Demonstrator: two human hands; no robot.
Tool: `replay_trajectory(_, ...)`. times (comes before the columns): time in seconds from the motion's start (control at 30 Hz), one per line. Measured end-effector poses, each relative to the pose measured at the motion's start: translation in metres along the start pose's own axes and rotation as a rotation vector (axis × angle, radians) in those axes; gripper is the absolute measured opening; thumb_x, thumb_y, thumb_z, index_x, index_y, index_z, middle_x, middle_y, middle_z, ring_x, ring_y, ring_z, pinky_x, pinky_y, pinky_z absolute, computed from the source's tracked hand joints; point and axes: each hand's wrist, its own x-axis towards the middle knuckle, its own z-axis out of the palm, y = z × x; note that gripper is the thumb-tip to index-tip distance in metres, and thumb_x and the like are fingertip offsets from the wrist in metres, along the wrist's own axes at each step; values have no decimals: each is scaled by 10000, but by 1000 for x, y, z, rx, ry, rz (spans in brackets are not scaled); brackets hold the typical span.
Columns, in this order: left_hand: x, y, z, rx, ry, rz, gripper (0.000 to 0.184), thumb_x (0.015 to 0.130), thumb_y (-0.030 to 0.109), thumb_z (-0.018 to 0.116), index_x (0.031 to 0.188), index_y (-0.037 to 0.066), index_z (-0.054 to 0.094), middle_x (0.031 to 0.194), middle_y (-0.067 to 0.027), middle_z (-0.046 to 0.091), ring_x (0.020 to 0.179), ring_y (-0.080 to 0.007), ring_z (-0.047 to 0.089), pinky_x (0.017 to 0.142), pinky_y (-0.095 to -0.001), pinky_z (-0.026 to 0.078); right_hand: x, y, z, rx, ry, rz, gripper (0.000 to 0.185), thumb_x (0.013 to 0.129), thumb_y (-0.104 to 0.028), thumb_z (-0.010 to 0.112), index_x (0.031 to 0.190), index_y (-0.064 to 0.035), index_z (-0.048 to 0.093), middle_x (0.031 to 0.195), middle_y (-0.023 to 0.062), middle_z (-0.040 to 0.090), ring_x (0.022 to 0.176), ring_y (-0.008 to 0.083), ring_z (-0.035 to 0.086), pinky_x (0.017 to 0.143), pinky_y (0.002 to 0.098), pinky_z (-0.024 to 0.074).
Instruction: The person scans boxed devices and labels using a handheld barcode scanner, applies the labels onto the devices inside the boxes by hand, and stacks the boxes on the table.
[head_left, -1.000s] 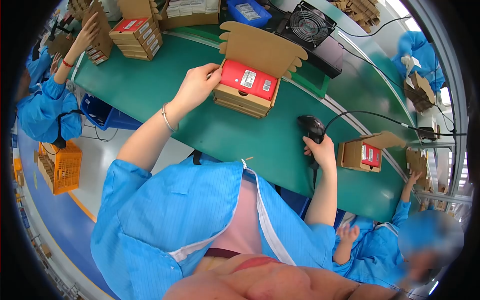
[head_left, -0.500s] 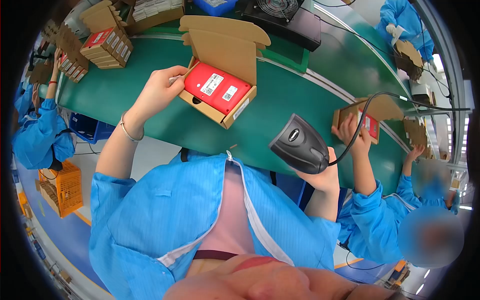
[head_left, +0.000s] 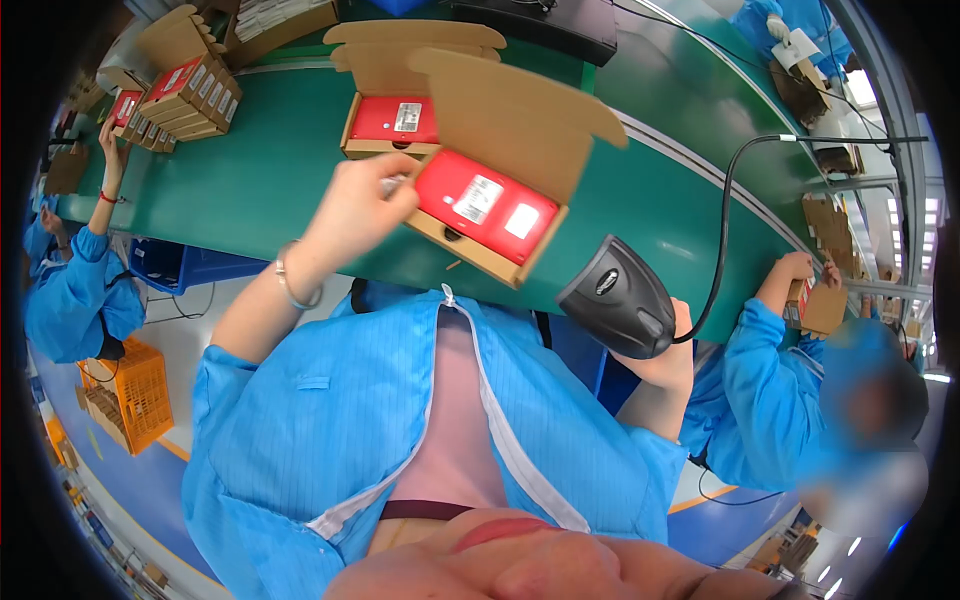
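Observation:
My left hand (head_left: 362, 208) grips the left end of an open cardboard box (head_left: 478, 258), with a bit of white showing at the fingertips. Inside the box lies a red device (head_left: 453, 180) with white labels, and the lid stands up behind it. A second open box (head_left: 372, 150) sits just behind, also holding a red device (head_left: 375, 118). My right hand (head_left: 655, 362) is wrapped round the handle of a black barcode scanner (head_left: 622, 300). The scanner head points toward the held box, apart from it.
Stacked boxes (head_left: 195, 100) stand at the left on the green table (head_left: 250, 190). A black cable (head_left: 728, 220) loops from the scanner to the right. Co-workers in blue sit on both sides; one's hand (head_left: 113, 150) touches boxes at left. An orange crate (head_left: 145, 395) stands on the floor.
My left hand and the held box have shifted right and nearer to me. Another open box now shows behind it. The right co-worker's box has moved farther right. The scanner stays in my right hand.

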Motion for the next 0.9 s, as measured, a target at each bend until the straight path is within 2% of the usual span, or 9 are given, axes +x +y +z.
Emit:
replay_trajectory(0.17, 7, -9, 70, 39, -52, 100, 225, 757, 106, 559, 920, -39, 616, 780, -232, 632, 727, -371, 626, 668, -407, 510, -15, 5, 6, -130, 108, 213, 302, 657, 19, 724, 944, 33, 630, 857, 76, 671, 784, 107, 600, 715, 259, 481)
replay_trajectory(0.2, 9, -15, 79, 95, 2, 193, 234, 761, 100, 557, 945, -37, 607, 794, -230, 633, 738, -369, 628, 678, -410, 507, -11, -1, 8, -244, 85, 262, 395, 654, -76, 731, 1014, 21, 599, 832, 129, 669, 770, 206, 649, 716, 306, 492)
replay_trajectory(0.27, 10, -24, 84, 172, 40, 285, 278, 773, 89, 554, 1025, -24, 584, 829, -227, 633, 776, -365, 624, 702, -407, 504, 0, -2, 12, -363, 59, 286, 376, 666, -97, 732, 993, 25, 595, 811, 163, 659, 733, 259, 657, 687, 323, 495)
replay_trajectory(0.33, 6, -18, 69, 26, -21, 204, 271, 825, 93, 558, 1082, 17, 596, 742, -139, 623, 658, -265, 620, 633, -337, 495, 11, 2, 14, -403, 37, 353, 358, 678, -103, 726, 984, 22, 591, 779, 179, 648, 701, 300, 650, 664, 335, 496)
replay_trajectory(0.37, 4, -8, 54, -162, -201, -62, 311, 856, 125, 541, 1144, 11, 567, 752, -72, 613, 635, -172, 599, 604, -280, 484, 16, 6, 14, -432, 6, 366, 363, 681, -107, 724, 991, 22, 588, 769, 179, 645, 692, 302, 646, 660, 337, 495)
replay_trajectory(0.43, 4, -28, 38, -803, -433, -343, 361, 869, 135, 517, 1204, 0, 524, 793, -34, 598, 663, -119, 579, 596, -238, 472, 25, 16, 14, -470, -32, 368, 387, 685, -122, 719, 1024, 5, 584, 758, 174, 643, 684, 309, 641, 656, 340, 496)
replay_trajectory(0.47, 4, -32, 30, -1007, -487, -432, 404, 863, 125, 497, 1238, -24, 481, 852, -75, 616, 743, -156, 613, 658, -259, 512, 29, 18, 15, -468, -44, 374, 387, 685, -122, 719, 1024, 5, 584, 758, 174, 643, 684, 309, 641, 656, 340, 496)
replay_trajectory(0.67, -3, -25, 22, -1117, -507, -517, 371, 899, 92, 498, 1235, -58, 456, 1058, -216, 611, 980, -258, 630, 802, -333, 544, 37, 20, 15, -508, -47, 376, 382, 687, -129, 717, 1034, -31, 592, 765, 160, 648, 694, 303, 644, 661, 346, 500)
replay_trajectory(0.9, -4, -19, 34, -1099, -505, -539, 388, 908, 122, 541, 1241, -53, 450, 1082, -216, 607, 986, -261, 632, 759, -321, 556, 31, 24, 11, -501, -46, 368, 365, 685, -120, 721, 1009, -13, 594, 761, 153, 649, 678, 284, 640, 651, 337, 493)
